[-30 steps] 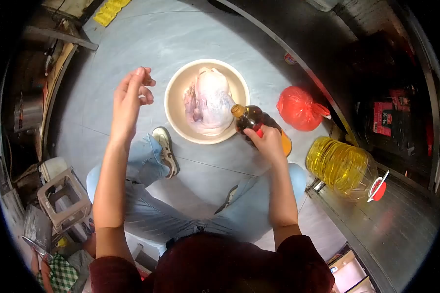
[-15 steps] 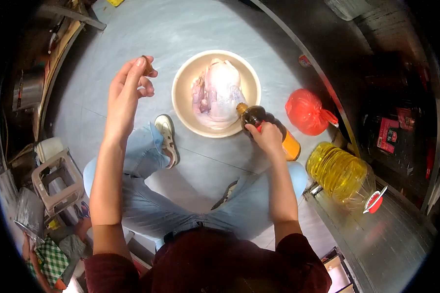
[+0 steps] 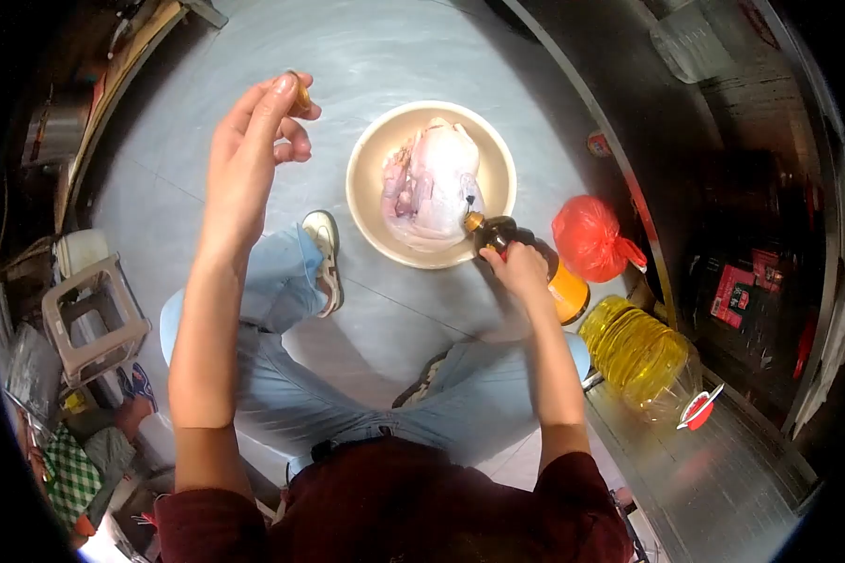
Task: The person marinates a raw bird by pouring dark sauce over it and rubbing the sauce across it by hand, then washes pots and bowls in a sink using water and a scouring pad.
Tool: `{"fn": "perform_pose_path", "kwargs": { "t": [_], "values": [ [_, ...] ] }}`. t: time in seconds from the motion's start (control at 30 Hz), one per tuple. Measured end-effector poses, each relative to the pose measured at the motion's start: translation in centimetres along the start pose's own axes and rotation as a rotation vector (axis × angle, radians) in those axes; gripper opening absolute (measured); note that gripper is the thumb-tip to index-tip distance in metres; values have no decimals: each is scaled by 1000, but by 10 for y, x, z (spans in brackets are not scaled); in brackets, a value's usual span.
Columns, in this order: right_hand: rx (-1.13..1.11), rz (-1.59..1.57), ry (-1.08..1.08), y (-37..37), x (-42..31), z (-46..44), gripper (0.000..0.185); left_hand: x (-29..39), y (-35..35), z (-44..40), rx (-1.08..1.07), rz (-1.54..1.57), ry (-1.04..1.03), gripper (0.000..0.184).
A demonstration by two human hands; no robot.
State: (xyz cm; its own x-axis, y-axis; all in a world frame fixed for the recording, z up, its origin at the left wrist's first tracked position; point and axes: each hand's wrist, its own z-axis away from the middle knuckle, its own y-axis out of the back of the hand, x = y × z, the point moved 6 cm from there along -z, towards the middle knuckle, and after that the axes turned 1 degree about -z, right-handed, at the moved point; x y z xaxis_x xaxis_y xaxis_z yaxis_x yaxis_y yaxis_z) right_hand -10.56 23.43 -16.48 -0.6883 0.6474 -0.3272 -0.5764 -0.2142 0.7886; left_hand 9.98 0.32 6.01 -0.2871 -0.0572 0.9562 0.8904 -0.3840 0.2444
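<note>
A raw whole plucked bird (image 3: pixel 437 174) lies in a cream bowl (image 3: pixel 359 188) on the floor. My right hand (image 3: pixel 519 272) is wrapped round a dark bottle with an orange label (image 3: pixel 568 289). The bottle leans over the bowl's near right rim, its mouth towards the bird. Dark liquid shows at the mouth and on the bird's skin. Left of the bowl and apart from it, my left hand (image 3: pixel 258 141) is raised, pinching a small yellowish-brown bottle cap (image 3: pixel 300 92) between thumb and fingers.
Right of the bowl sits a tied red plastic bag (image 3: pixel 587 235). A big jug of yellow oil (image 3: pixel 638 357) lies tilted beside a metal shelf (image 3: pixel 704 450). On the left are a beige stool (image 3: pixel 99 319) and a green checked cloth (image 3: pixel 69 474).
Dark liquid has appeared at the bottle's mouth, running onto the bird. My left hand, still pinching the cap, has moved slightly up. The whole view has shifted a little.
</note>
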Motion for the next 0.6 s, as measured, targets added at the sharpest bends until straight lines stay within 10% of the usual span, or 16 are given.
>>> {"fn": "perform_pose_path", "kwargs": {
  "t": [0.6],
  "values": [
    [-25,172,167,49,-61,-42,48,14,18,5,13,67,-41,38]
  ]
}}
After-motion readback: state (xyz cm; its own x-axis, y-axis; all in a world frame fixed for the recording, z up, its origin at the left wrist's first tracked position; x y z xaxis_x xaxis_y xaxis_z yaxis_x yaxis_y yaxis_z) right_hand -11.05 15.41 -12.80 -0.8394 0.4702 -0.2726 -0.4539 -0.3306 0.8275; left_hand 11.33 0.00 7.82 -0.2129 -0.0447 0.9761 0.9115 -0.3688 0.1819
